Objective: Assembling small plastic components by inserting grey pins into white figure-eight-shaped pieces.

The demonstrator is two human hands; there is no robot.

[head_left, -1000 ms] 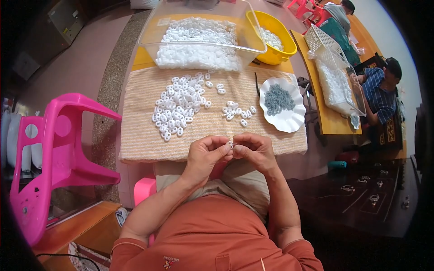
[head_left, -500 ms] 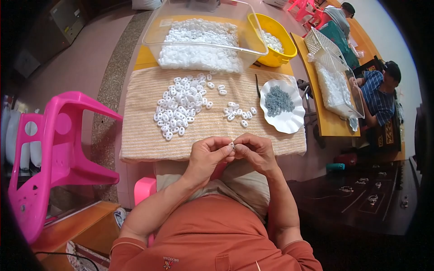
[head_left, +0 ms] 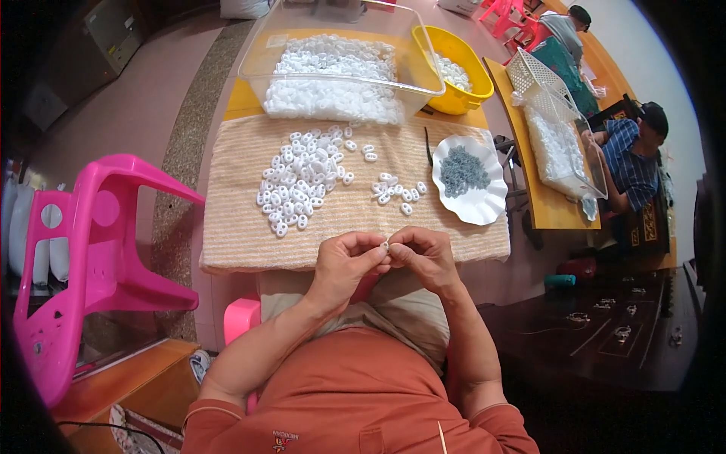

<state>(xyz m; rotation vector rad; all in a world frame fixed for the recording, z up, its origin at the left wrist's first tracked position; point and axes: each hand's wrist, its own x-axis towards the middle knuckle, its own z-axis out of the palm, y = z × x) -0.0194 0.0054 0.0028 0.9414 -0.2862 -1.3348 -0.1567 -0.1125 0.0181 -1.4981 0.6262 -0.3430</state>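
Note:
My left hand [head_left: 346,262] and my right hand [head_left: 425,257] meet just past the near edge of a striped beige cloth [head_left: 236,204]. Both are closed, thumbs and fingertips pinching a small pale piece [head_left: 386,246], most of which the fingers cover. Beyond my left hand spreads a heap of white oval plastic pieces [head_left: 296,184], each with two holes. A smaller scatter of the same white pieces [head_left: 384,198] lies beyond my right hand. To its right, a white wavy-rimmed plate [head_left: 490,208] bears many tiny grey-blue translucent parts [head_left: 463,171].
A clear plastic bin [head_left: 257,79] full of white pieces stands at the back, beside a yellow basin [head_left: 484,85]. At left is a pink plastic chair [head_left: 64,295]. A person in a striped shirt [head_left: 634,163] sits at another table [head_left: 541,212] on the right.
Both hands stay pinched together, with only a slight shift of the fingers around the small piece. The whole view has moved a little; the things on the cloth look the same.

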